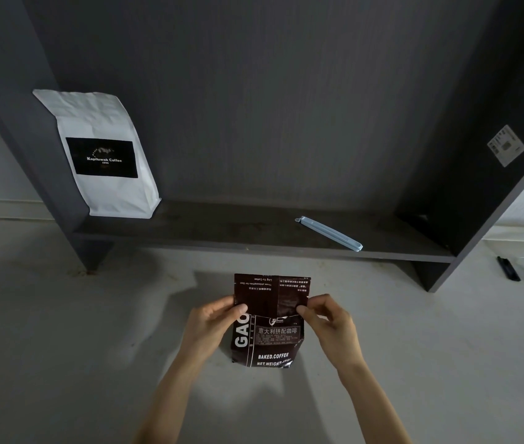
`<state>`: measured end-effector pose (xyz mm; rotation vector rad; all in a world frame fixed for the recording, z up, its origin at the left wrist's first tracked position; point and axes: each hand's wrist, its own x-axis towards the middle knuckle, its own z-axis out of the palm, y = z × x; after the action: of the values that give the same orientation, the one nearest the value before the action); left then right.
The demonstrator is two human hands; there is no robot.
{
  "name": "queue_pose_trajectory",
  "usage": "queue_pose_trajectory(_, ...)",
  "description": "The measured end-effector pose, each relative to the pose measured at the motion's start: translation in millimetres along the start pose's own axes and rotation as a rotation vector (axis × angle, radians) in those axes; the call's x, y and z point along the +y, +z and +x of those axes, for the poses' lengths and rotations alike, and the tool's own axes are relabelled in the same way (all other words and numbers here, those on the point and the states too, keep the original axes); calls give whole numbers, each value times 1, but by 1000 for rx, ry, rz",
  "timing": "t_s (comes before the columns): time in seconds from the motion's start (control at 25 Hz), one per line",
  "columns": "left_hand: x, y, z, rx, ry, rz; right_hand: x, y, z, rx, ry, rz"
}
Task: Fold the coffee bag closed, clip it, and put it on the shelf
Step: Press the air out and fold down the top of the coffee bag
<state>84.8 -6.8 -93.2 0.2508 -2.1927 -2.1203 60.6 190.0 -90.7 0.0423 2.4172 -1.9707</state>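
A dark brown coffee bag with white lettering stands on the grey floor in front of the shelf. Its top flap is bent over away from me, showing the back print upside down. My left hand pinches the bag's left edge at the fold. My right hand pinches the right edge at the same height. A light blue bag clip lies on the dark shelf board, to the right of and beyond the bag, apart from both hands.
A white coffee bag with a black label stands at the shelf's left end against the side panel. The dark shelf unit has upright side panels left and right. A black object lies on the floor at the far right.
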Motion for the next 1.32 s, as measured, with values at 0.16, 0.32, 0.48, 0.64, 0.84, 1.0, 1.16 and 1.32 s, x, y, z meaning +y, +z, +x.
queue_pose_trajectory(0.16, -1, -2, 6, 94, 35, 12, -4, 3, 4, 30, -37, -55)
queue_pose_trajectory(0.32, 5, -7, 20, 81, 84, 100, -14, 2, 20, 22, -94, -96)
queue_pose_trajectory(0.48, 14, -12, 49, 114, 126, 187, -31, 7, 42, 7, -96, -131)
queue_pose_trajectory(0.64, 30, -15, 79, 142, 213, 331, -41, 15, 73, 8, -56, -104)
queue_pose_trajectory(0.84, 27, -8, 98, 201, 220, 490, -33, 30, 96, 40, 27, -173)
queue_pose_trajectory(1.0, 23, -2, 104, 284, 179, 501, -32, 42, 102, 98, -42, -241)
queue_pose_trajectory(1.16, 20, 0, 106, 355, 53, 435, -27, 48, 105, 113, -42, -276)
queue_pose_trajectory(1.32, 15, -8, 108, 310, -23, 394, -29, 47, 109, 87, 49, -240)
